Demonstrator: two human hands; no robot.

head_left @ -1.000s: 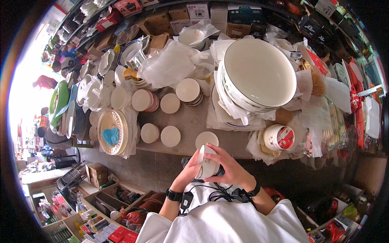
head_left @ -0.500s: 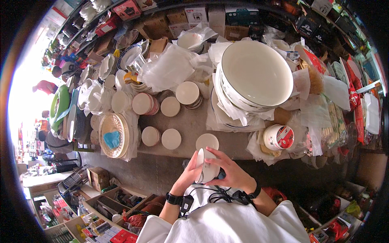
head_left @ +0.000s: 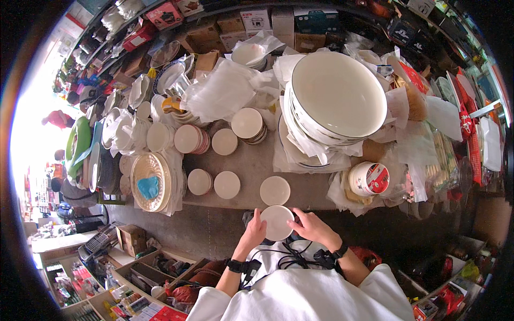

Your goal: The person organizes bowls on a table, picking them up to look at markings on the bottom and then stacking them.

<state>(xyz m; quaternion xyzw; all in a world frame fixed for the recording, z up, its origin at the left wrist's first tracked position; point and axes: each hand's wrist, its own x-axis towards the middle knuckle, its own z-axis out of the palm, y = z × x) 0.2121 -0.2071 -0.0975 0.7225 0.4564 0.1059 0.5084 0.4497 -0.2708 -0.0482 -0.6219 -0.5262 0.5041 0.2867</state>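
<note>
Since a second ago the small white dish [head_left: 277,222] has tipped from nearly edge-on, cupped in front of the chest, to flat with its round face toward the camera; it sits a little nearer the surface [head_left: 251,168] edge now.

Grip state: left hand [head_left: 253,234] fingers curled on the dish's left rim, right hand [head_left: 310,227] fingers wrapped on its right rim and lower edge. Both are pinching the dish, neither is spread free.

Key relation: dish is held in the air just short of the surface's near edge, between the two hands, about equally near to each. Directly ahead of it, just beyond the edge, lies one matching white dish [head_left: 274,190] on its own. Round part, so no long axis to speak of; rim line runs left to right between the hands.

Counts:
- white dish in hand: 1
- single round white dishes or short stacks on the surface: near row 3, farther row roughly 4; exact stack heights can't be told
- large white bowl stack [head_left: 337,96], paper between: 1 stack
- round tub with red-and-white lid [head_left: 368,178], right: 1
- patterned plate stack with a blue item on top [head_left: 149,182], left: 1
</note>
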